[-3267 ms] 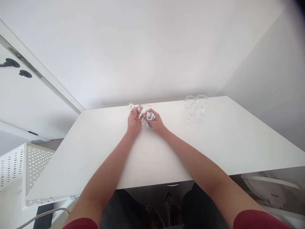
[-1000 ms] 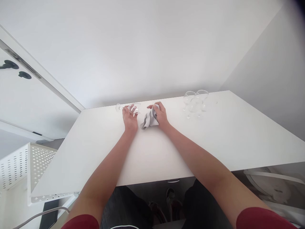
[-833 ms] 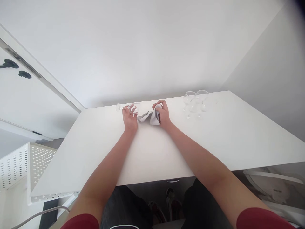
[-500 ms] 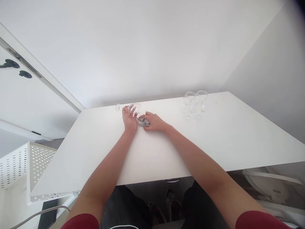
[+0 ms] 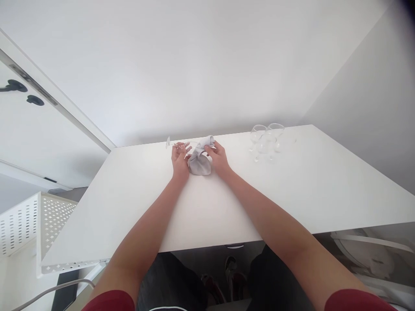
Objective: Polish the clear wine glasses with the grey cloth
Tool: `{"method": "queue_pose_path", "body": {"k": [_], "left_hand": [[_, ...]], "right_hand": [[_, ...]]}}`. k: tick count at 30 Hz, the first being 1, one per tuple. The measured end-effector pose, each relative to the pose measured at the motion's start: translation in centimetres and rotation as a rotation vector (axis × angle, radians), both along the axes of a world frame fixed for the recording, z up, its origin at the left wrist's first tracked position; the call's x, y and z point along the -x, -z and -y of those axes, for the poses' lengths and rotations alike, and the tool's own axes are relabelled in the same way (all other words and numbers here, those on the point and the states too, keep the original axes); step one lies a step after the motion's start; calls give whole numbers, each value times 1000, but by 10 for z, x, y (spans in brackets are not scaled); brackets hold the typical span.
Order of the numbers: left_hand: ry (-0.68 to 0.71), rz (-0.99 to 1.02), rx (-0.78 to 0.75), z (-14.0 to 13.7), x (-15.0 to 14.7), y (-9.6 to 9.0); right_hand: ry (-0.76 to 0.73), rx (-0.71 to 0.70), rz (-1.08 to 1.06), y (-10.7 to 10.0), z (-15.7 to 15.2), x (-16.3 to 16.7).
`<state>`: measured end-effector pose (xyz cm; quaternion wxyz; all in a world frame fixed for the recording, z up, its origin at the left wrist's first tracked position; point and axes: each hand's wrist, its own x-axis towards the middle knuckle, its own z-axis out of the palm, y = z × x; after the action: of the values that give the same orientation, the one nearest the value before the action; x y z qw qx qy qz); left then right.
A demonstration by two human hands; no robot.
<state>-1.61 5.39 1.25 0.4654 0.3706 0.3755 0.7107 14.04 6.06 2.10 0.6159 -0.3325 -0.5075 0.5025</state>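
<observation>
A clear stemmed wine glass lies tilted sideways in my left hand, its foot pointing left and its bowl to the right. The left fingers are wrapped round the stem and lower bowl. My right hand pinches a light grey cloth at the glass's mouth. Part of the cloth covers the rim, and the rest hangs down between my hands. How far it reaches into the bowl is hard to see.
Several clear wine glasses stand together at the back right of the white table. A white wall rises behind the table. A perforated white cart is at the left, near a door with a black handle.
The cloth, earlier bunched on the table under my right hand, is now raised to the glass's mouth and unfolded. The glass has shifted slightly right.
</observation>
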Motion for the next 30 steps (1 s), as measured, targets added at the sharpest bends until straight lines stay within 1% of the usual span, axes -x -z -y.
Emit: {"method": "queue_pose_path", "body": {"k": [3, 6, 8, 10, 12, 15, 19, 22, 24, 26, 27, 30], "left_hand": [[44, -42, -7, 0, 2, 0], [66, -51, -18, 1, 4, 1], [70, -39, -33, 1, 4, 0], [88, -28, -63, 3, 2, -2], [121, -37, -107, 4, -1, -5], [167, -49, -157, 7, -3, -9], [179, -24, -150, 8, -3, -8], [149, 19, -147, 8, -1, -7], [127, 55, -145, 7, 0, -6], [114, 70, -138, 8, 0, -6], [110, 62, -136, 8, -1, -6], [111, 5, -149, 9, -3, -8]], "right_hand": [[-156, -2, -48, -2, 4, 3], [-254, -4, -56, -1, 6, 1], [-305, 34, -66, 1, 6, 1], [-328, 106, -103, 2, 7, 3], [-319, 164, -151, 2, 8, 5], [-312, 207, -202, -1, 9, 6], [-292, 243, -188, -2, 8, 2], [-231, 162, -140, 0, 6, 2], [-134, 69, -85, 3, 4, 3], [-57, 29, -48, 4, 3, 5], [-47, 45, -48, 5, 2, 6], [-62, 159, -109, 6, 3, 8]]}}
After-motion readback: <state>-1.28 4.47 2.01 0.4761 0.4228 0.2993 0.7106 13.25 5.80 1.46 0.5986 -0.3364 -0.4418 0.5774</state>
